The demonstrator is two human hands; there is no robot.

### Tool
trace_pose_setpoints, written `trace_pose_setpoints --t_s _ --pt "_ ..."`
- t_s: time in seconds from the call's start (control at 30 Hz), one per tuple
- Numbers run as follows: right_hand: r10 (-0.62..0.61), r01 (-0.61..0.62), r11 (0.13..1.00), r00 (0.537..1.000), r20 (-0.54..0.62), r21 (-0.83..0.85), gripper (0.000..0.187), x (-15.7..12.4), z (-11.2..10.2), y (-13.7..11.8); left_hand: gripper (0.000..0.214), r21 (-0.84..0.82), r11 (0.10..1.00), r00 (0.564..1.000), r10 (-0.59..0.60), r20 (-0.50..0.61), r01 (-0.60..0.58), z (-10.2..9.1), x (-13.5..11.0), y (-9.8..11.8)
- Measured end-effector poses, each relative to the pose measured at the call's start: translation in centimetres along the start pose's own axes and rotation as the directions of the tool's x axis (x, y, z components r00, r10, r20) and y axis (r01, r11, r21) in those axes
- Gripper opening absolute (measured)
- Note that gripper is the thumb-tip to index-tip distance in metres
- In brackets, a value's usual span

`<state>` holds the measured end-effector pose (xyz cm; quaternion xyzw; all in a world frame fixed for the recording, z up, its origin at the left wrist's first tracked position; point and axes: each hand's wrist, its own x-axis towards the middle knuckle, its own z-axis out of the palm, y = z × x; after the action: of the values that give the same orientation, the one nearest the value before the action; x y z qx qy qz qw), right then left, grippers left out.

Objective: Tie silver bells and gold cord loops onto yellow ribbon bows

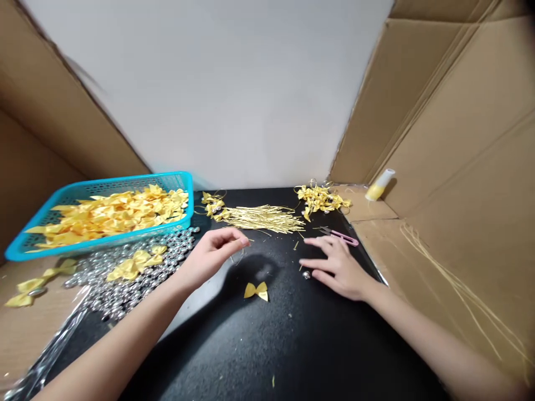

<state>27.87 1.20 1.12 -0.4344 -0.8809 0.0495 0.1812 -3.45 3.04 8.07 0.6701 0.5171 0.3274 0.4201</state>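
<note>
My left hand (217, 250) is raised over the black work surface, its thumb and fingers pinched together. A thin gold cord (238, 257) hangs in a small loop beneath those fingers. My right hand (334, 264) is spread open low over the surface, fingers pointing left. Just beside its thumb lies a small silver bell (306, 274). Between the two hands, nearer to me, a single yellow ribbon bow (256, 291) rests flat. Pink-handled thread snips (343, 236) lie right behind my right hand, partly covered by it.
At left, a blue basket (188, 192) holds many yellow bows, with silver bells (137, 284) spread before it. Cut gold cords (267, 218) lie at the back between two piles of corded bows (320, 199). A yellow-white bottle (380, 185) stands right, near cardboard walls (460, 139).
</note>
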Motion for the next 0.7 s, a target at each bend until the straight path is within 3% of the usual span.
trace_pose_setpoints --t_s 0.03,0.1,0.23,0.33,0.37,0.4,0.43,0.47,0.5,0.57,0.63,0.7 --pt "-0.064 0.063 0.998 0.995 0.078 0.016 0.028 0.0 0.0 -0.3 0.027 -0.023 1.0 0.999 -0.019 -0.03 0.019 -0.3 -0.9 -0.5" --pt "-0.03 0.031 1.0 0.994 0.1 -0.005 0.03 0.4 0.1 -0.1 0.026 -0.091 0.995 0.994 -0.058 -0.093 0.05 -1.1 -2.2 -1.4" --pt "0.19 -0.199 0.977 0.975 -0.117 -0.07 0.035 1.7 -0.3 1.1 0.022 -0.292 0.956 0.981 -0.085 -0.177 0.03 -2.6 -2.8 -1.5" --pt "0.172 -0.168 0.985 0.958 -0.23 0.035 0.033 0.0 -1.1 -1.3 0.019 -0.335 0.942 0.981 -0.036 -0.192 -0.031 -3.0 -2.2 -0.1" --pt "0.113 -0.1 0.992 0.976 -0.186 0.081 0.035 -1.1 -1.3 -2.8 0.019 -0.318 0.946 0.978 -0.012 -0.206 -0.056 -2.9 -1.9 0.5" --pt "-0.012 0.021 0.992 0.998 -0.069 0.123 0.049 -2.4 -1.4 -4.6 0.019 -0.301 0.951 0.979 0.007 -0.203 -0.07 -2.8 -1.7 0.9" --pt "-0.158 0.15 0.979 0.986 0.048 0.141 0.062 -3.7 -1.4 -6.4 0.02 -0.288 0.955 0.981 0.022 -0.191 -0.078 -2.5 -1.6 1.2" --pt "-0.267 0.247 0.959 0.952 0.147 0.143 0.063 -4.7 -1.3 -8.0 0.02 -0.276 0.958 0.984 0.03 -0.177 -0.079 -2.3 -1.5 1.4" --pt "-0.298 0.27 0.953 0.917 0.265 0.136 0.063 -5.5 -1.1 -9.3 0.019 -0.272 0.959 0.986 0.031 -0.164 -0.075 -2.0 -1.4 1.5" --pt "-0.24 0.216 0.971 0.891 0.384 0.106 0.058 -6.1 -0.7 -10.7 0.019 -0.294 0.953 0.988 0.022 -0.15 -0.066 -1.4 -1.5 1.4" --pt "-0.177 0.156 0.984 0.907 0.382 0.087 0.053 -6.7 -0.3 -10.7 0.018 -0.343 0.938 0.988 0.003 -0.151 -0.056 -1.0 -1.7 1.1" --pt "-0.138 0.116 0.988 0.961 0.239 0.104 0.048 -8.5 0.3 -10.3 0.016 -0.383 0.923 0.989 -0.015 -0.15 -0.044 -0.9 -2.0 0.4"
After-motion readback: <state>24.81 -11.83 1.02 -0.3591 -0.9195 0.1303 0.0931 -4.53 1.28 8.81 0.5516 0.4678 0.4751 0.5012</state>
